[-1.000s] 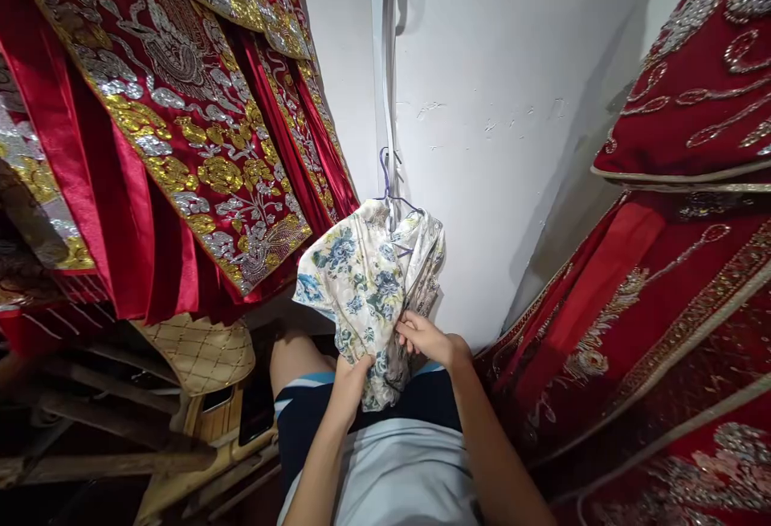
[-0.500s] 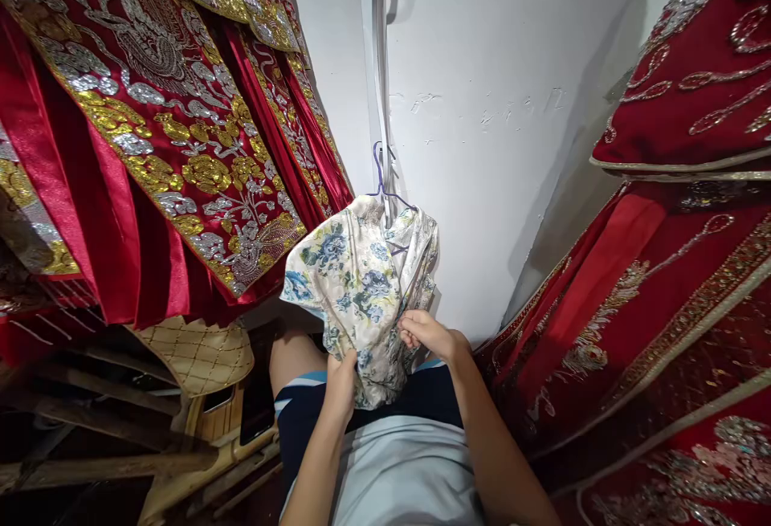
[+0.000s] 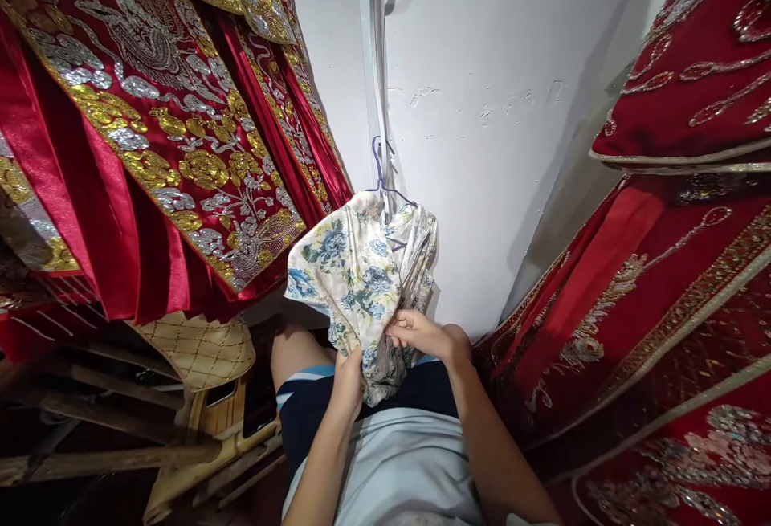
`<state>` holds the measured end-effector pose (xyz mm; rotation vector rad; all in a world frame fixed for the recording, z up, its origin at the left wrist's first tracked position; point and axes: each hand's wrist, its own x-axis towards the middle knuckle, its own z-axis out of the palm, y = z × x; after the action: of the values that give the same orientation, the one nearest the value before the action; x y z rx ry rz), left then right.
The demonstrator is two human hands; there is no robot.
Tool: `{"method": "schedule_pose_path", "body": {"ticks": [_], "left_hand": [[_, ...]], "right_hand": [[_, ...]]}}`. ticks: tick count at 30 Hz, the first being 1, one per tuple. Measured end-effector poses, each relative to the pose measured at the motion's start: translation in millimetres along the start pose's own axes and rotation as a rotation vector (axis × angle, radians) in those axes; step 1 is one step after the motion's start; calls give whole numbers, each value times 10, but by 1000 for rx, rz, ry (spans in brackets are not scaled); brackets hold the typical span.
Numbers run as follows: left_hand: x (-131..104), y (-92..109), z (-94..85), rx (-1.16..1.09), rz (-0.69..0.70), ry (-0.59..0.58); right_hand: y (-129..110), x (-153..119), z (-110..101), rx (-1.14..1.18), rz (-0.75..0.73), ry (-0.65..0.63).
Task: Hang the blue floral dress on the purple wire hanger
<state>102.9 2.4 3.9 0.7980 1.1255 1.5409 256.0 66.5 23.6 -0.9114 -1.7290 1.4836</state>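
Note:
A cream blouse (image 3: 355, 265) with blue and green flowers hangs in front of me on a purple wire hanger (image 3: 379, 166). The hanger's hook is at a white vertical strip on the wall. My left hand (image 3: 348, 377) is closed on the blouse's lower left part, thumb on top. My right hand (image 3: 415, 332) pinches the cloth along the front edge, a little higher and to the right. Between the two hands the fabric is gathered in folds, and its lower end hangs over my lap.
Red robes with gold and silver embroidery (image 3: 205, 165) hang at the left. More red beaded garments (image 3: 638, 285) hang close on the right. A white wall (image 3: 475, 108) stands behind the blouse. At lower left is a wooden chair frame (image 3: 114, 458) beside a gold quilted cloth (image 3: 201, 349).
Both hands have come closer together. The left moved slightly right and the right slightly left, bunching the blouse's lower part more narrowly.

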Motion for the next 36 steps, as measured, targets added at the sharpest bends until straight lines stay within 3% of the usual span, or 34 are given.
{"method": "schedule_pose_path", "body": {"ticks": [3,6,9,11,13,15,17,20,23,25,28,31,33,36], "left_hand": [[79,-7,-88,30,3,18],[225,63,-242,108,65,163],[301,167,-352,177,384,410],[253,196,-324,233,639,476],[155,175,-212,355,733,318],[68,122,-67,502,656,42],[37,66,52,596,539,-117],[92,15,121,626,491,-163],[193,-22,105,671,566,-204],[260,-73,96,734,605,-247],[355,-200,104,781,617,-310],[441,-327,103,816,646,-334],[487,-343,93,867,657,-342],[541,-137,115,896,669,-372]], "right_hand": [[-55,-52,-45,28,7,11],[-106,-126,-99,36,11,52],[-157,-198,-147,-1,51,31],[-192,-215,-142,-29,88,-2],[-222,-201,-88,-49,105,-31],[-235,-175,12,-37,116,-41],[-220,-157,138,24,119,-25],[-178,-157,279,140,97,57],[-272,-108,226,221,39,170],[-502,4,61,255,-32,280],[-1055,287,-266,276,-183,447],[-1558,571,-459,299,-278,522],[-1696,675,-449,266,-321,515],[-1599,682,-315,206,-386,476]]}}
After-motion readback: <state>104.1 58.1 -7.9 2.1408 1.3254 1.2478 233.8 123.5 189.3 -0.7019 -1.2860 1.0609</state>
